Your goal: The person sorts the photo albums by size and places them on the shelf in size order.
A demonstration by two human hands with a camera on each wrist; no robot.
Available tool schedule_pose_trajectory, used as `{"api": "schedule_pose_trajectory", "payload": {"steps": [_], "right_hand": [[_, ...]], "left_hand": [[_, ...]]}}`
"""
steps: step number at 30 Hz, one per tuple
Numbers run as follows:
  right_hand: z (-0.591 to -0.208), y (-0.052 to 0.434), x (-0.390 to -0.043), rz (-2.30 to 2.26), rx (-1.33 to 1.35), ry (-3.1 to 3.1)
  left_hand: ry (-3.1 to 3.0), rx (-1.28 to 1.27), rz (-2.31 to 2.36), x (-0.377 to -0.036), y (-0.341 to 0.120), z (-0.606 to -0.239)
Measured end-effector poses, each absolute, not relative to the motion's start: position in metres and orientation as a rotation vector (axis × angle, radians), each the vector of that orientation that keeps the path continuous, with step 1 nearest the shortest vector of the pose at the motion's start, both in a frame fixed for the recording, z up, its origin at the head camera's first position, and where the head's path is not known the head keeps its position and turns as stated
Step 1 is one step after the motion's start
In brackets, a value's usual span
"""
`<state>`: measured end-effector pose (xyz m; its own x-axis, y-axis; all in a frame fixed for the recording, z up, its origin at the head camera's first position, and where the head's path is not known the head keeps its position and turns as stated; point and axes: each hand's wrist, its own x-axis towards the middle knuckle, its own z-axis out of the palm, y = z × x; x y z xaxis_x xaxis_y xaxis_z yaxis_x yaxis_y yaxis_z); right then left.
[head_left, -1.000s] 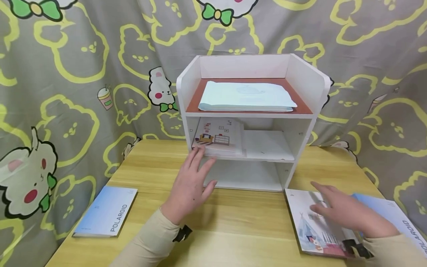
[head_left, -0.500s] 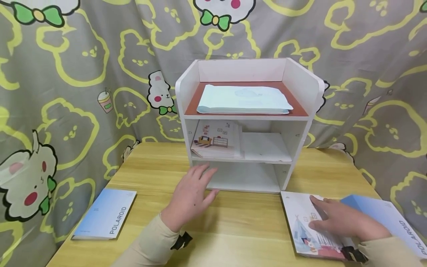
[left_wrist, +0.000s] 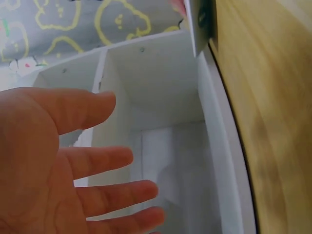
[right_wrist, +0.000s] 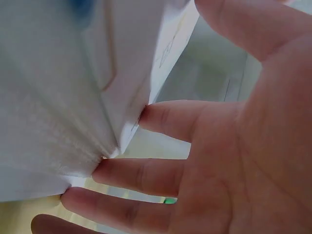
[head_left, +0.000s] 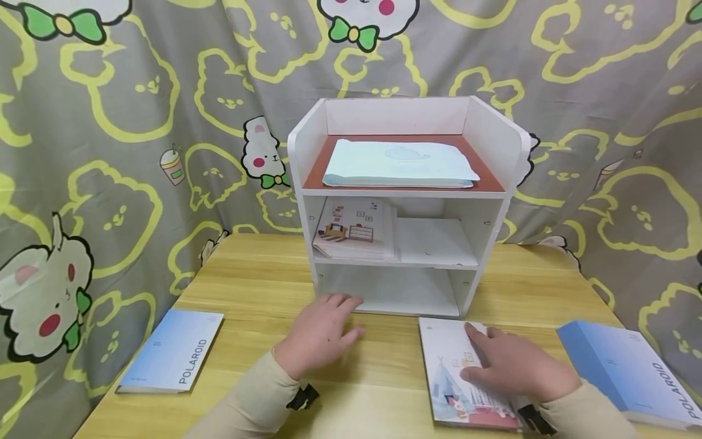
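Observation:
A picture book with a tent on its cover lies on the table right of centre. My right hand rests over this book, fingers spread and fairly straight. In the right wrist view its fingertips touch the book's pale surface. My left hand hovers before the shelf's bottom compartment, palm facing inward and fingers loosely extended. Nothing is held in it; the left wrist view shows the left hand beside the white compartment wall.
The white shelf stands at the back centre. A light-blue whale-pattern packet lies on its top tier; illustrated books are stacked in the middle. Blue POLAROID albums lie at left and right. A patterned curtain hangs behind.
My right hand has come down onto the tent-cover book and slid it left, away from the right POLAROID album. My left hand has drawn back and down from the middle tier's books.

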<state>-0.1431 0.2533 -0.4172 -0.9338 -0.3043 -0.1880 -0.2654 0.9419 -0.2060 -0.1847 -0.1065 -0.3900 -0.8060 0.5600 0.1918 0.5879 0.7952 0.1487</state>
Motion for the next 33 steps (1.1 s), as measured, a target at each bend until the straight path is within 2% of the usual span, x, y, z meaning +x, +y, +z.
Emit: {"api": "schedule_pose_trajectory", "payload": {"steps": [10, 20, 26, 33], "right_hand": [[-0.418, 0.196, -0.151, -0.251, -0.566, 2.93], [-0.428, 0.164, -0.161, -0.251, -0.566, 2.942], [-0.424, 0.182, -0.161, -0.535, -0.602, 2.891], [-0.425, 0.233, -0.161, -1.311, -0.449, 2.489]], "left_hand": [[-2.969, -1.014, -0.273, -0.181, -0.098, -0.407], [-3.027, -1.23, -0.294, -0.18, -0.089, -0.422], [-3.097, -1.17, -0.447, -0.185, -0.091, -0.425], [-3.158, -0.963, -0.874, -0.19, -0.098, -0.427]]}}
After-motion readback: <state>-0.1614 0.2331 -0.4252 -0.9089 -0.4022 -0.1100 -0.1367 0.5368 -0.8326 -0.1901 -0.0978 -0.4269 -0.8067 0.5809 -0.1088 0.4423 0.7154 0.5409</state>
